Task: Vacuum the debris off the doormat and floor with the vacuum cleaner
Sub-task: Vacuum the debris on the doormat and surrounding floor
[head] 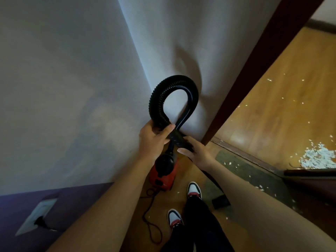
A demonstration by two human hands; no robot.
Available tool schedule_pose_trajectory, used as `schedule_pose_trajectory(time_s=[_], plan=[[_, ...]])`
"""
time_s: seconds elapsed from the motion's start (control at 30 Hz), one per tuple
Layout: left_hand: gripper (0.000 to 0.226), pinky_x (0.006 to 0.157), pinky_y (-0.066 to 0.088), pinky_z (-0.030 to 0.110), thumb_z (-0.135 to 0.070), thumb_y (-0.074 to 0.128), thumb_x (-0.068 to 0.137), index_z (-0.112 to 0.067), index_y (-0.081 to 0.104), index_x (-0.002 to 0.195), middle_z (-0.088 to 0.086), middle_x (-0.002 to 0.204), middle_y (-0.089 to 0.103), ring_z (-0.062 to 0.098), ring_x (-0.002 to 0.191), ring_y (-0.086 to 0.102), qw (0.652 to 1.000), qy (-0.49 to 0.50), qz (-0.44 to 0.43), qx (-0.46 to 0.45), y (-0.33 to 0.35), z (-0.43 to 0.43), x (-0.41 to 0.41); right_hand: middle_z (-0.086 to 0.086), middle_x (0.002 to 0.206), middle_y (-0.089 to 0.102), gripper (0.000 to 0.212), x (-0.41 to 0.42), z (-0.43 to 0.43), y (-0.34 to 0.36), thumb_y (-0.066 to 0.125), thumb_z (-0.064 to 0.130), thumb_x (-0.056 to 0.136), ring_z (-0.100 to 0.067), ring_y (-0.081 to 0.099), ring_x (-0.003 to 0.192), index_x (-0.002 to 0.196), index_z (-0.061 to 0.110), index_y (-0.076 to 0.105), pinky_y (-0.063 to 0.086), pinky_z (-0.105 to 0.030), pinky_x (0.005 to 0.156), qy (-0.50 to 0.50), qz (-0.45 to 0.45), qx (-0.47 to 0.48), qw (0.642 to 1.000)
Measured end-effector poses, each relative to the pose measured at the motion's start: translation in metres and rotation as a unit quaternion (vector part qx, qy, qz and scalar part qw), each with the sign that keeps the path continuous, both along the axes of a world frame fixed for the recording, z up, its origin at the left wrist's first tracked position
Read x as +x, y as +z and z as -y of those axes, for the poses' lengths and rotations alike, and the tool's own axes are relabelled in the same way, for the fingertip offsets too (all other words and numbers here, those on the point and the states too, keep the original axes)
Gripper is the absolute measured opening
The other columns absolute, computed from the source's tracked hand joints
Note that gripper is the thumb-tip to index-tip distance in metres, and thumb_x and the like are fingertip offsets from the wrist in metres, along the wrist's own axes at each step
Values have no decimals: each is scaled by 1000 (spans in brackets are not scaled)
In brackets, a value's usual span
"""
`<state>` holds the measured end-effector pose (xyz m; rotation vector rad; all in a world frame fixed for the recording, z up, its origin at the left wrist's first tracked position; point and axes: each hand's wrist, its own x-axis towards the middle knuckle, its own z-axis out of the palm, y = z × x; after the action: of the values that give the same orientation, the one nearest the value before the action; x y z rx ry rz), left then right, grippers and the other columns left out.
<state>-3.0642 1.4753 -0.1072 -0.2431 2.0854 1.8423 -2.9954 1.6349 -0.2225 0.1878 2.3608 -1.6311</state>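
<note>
A black ribbed vacuum hose (160, 95) loops upward in front of the wall. My left hand (152, 140) grips the hose near its lower end. My right hand (196, 153) holds the black handle tube (179, 140) where the loop comes back down. The red and black vacuum cleaner (163, 173) stands on the wooden floor below my hands. A grey-green doormat (254, 175) lies to the right, dotted with white scraps. A heap of white debris (318, 158) lies on the floor beyond the threshold, with scattered flecks farther back.
A white wall corner (138, 57) stands close ahead. A dark door frame (254, 70) runs diagonally at right. The power cord (149, 215) snakes over the floor by my shoes (194, 190). A wall socket with a plug (36, 217) sits at lower left.
</note>
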Motion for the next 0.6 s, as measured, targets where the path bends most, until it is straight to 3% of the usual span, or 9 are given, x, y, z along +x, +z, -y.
schedule_pose_trajectory(time_s=[0.23, 0.4, 0.47, 0.53, 0.57, 0.6], plan=[[48, 77, 62, 36, -17, 76, 84, -7, 59, 127, 8, 120, 66, 21, 110, 65, 996, 7, 72, 43, 0, 2, 62, 17, 102, 61, 37, 83, -5, 18, 64, 29, 99, 16, 57, 90, 133, 16, 59, 42, -6, 77, -38, 7, 27, 999], [48, 83, 61, 40, -19, 77, 83, -9, 56, 125, 7, 120, 65, 25, 116, 63, 990, -63, 124, 24, -9, 7, 100, 22, 96, 61, 46, 142, -22, 30, 58, 55, 94, 9, 59, 83, 131, 27, 62, 40, -12, 73, -7, 8, 69, 998], [66, 95, 55, 43, -28, 81, 78, -15, 46, 133, 3, 129, 59, 21, 122, 58, 993, -86, 74, -28, -4, 11, 111, 21, 93, 61, 40, 164, -28, 33, 59, 52, 97, 8, 59, 80, 129, 30, 62, 40, -14, 72, -2, 14, 80, 997], [87, 103, 46, 36, -34, 84, 73, -21, 35, 144, -2, 139, 47, 13, 127, 49, 986, -90, -45, -131, 9, 15, 123, 18, 90, 62, 32, 184, -37, 35, 61, 45, 99, 7, 59, 78, 128, 30, 63, 41, -18, 71, -2, 22, 84, 996], [87, 100, 44, 31, -34, 84, 74, -20, 35, 144, -1, 138, 44, 12, 124, 46, 962, -105, -138, -210, 18, 16, 130, 16, 89, 63, 31, 193, -42, 36, 62, 43, 99, 6, 59, 77, 127, 30, 64, 43, -19, 71, 0, 29, 84, 996], [80, 95, 42, 29, -35, 82, 75, -19, 41, 141, 1, 133, 44, 15, 120, 46, 907, -137, -256, -304, 27, 16, 139, 14, 89, 64, 31, 202, -47, 38, 62, 42, 99, 6, 58, 77, 127, 30, 64, 44, -20, 70, 3, 36, 83, 996]])
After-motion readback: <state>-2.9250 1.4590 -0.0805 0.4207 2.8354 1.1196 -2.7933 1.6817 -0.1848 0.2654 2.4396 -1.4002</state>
